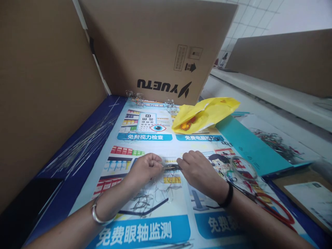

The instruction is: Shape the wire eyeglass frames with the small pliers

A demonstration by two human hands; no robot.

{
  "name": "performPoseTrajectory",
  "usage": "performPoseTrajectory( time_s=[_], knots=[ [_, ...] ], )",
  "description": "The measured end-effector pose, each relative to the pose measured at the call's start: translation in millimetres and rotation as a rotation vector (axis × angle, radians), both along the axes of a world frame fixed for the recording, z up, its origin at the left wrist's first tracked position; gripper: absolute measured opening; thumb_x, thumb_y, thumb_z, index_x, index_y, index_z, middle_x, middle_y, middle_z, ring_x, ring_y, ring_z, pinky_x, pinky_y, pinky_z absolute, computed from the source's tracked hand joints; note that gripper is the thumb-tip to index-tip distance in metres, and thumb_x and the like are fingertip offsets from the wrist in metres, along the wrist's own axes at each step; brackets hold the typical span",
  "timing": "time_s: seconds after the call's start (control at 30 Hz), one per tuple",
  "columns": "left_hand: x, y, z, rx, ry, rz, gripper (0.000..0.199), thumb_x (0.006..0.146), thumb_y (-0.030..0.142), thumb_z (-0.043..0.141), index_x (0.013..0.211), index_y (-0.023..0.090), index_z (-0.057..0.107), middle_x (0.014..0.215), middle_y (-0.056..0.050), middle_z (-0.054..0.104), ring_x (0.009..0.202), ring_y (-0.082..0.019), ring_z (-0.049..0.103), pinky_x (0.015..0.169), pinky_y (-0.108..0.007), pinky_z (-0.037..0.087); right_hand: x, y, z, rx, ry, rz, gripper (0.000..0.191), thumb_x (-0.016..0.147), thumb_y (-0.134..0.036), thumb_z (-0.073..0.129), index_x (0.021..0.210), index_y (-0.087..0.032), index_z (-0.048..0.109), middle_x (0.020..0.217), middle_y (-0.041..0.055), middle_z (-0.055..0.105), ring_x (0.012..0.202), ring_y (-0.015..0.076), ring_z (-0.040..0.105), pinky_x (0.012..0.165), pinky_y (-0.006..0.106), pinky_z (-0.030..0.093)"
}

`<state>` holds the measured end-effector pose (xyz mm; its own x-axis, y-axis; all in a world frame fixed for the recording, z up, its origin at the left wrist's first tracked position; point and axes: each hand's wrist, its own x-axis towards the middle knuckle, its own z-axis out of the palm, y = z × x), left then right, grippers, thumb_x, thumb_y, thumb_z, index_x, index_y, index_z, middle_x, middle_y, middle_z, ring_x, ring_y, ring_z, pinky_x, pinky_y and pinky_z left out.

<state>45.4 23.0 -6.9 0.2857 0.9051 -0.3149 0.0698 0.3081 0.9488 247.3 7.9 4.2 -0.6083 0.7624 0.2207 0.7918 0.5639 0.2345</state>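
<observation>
My left hand (pixel 147 168) is closed in a pinch, with thin wire (pixel 156 186) at its fingertips and loops hanging below. My right hand (pixel 195 174) is closed around pliers (pixel 171 167); only their dark metal jaws show, reaching left to my left fingertips. The handles are hidden in my palm. Below my hands, a tangle of bent wire pieces (pixel 142 203) lies on the printed sheet (pixel 178 193).
Straight wires (pixel 84 141) lie at left beside a cardboard wall (pixel 46 69). Red-handled scissors (pixel 276 207) and a wire coil (pixel 243 167) are at right. Behind are a yellow bag (pixel 215 112), a teal folder (pixel 249 148) and a wire pile (pixel 277 143).
</observation>
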Motion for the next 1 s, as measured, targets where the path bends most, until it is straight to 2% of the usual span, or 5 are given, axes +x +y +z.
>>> performPoseTrajectory(
  time_s=[0.23, 0.5, 0.77, 1.0],
  knots=[
    [-1.0, 0.8, -2.7, -0.005, -0.04, -0.012, 0.018, 0.064, 0.022, 0.064, 0.078, 0.018, 0.054, 0.057, 0.005, 0.051, 0.046, -0.006, 0.038, 0.043, -0.019, 0.029, -0.2, 0.2, -1.4, 0.02, -0.015, 0.0, 0.008, 0.08, -0.011, 0.05, 0.078, -0.018, 0.055, 0.075, 0.0041, 0.052, 0.071, 0.0171, 0.037, 0.063, 0.031, 0.02],
    [-0.5, -0.3, 3.9, -0.036, -0.045, -0.006, 0.02, 0.062, 0.023, 0.066, 0.077, 0.017, 0.054, 0.055, 0.007, 0.049, 0.044, -0.005, 0.038, 0.043, -0.019, 0.029, 0.0, 1.3, -5.9, 0.026, -0.01, 0.013, 0.009, 0.08, -0.01, 0.049, 0.078, -0.018, 0.054, 0.075, 0.0041, 0.052, 0.07, 0.017, 0.037, 0.063, 0.031, 0.02],
    [-1.2, 1.0, 0.9, -0.053, -0.054, -0.026, 0.02, 0.063, 0.021, 0.065, 0.079, 0.017, 0.054, 0.058, 0.006, 0.054, 0.044, -0.005, 0.04, 0.044, -0.02, 0.029, 1.6, 0.7, -7.5, -0.043, 0.013, -0.005, 0.01, 0.08, -0.01, 0.049, 0.077, -0.018, 0.055, 0.075, 0.0039, 0.053, 0.07, 0.016, 0.038, 0.064, 0.03, 0.021],
    [-4.5, 4.2, -4.4, 0.008, -0.073, -0.09, 0.026, 0.064, 0.02, 0.064, 0.086, 0.018, 0.051, 0.062, 0.005, 0.056, 0.046, -0.006, 0.043, 0.045, -0.02, 0.03, 2.3, 2.1, -7.7, -0.118, 0.068, -0.009, 0.007, 0.078, -0.014, 0.053, 0.079, -0.017, 0.058, 0.078, 0.0039, 0.054, 0.075, 0.0156, 0.041, 0.066, 0.029, 0.024]
  ],
)
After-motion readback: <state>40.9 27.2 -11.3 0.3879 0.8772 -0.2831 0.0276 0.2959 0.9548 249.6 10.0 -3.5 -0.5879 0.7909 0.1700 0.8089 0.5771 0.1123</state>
